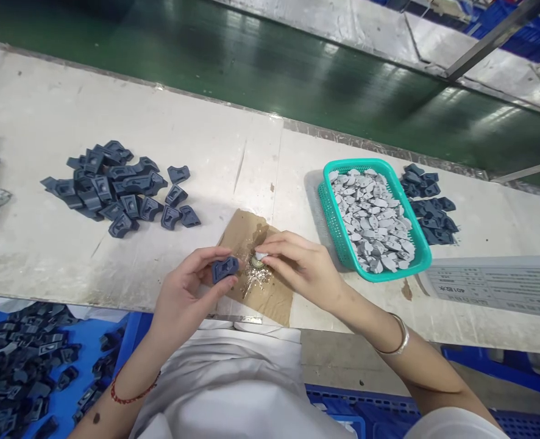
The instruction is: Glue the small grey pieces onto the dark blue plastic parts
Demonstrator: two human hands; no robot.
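My left hand (pixel 190 289) grips a dark blue-grey part (pixel 225 269) between thumb and fingers, its recessed side facing up. To its right, my right hand (pixel 300 265) pinches a small light grey piece (pixel 260 255) over a small round greenish thing (pixel 257 263), perhaps a cap or dish. Both hands are above a piece of brown cardboard (pixel 277 302) with a wet, shiny patch. A teal basket (pixel 337 235) full of light grey pieces (pixel 373 213) stands right of my right hand. The two held things are apart.
A pile of dark parts (pixel 100 186) lies on the white table (pixel 224 146) at left. More dark parts (pixel 429 213) are behind the basket. A printed sheet (pixel 498 283) lies at right. A blue bin (pixel 75 366) of dark parts is at lower left. A green belt (pixel 252 67) runs beyond.
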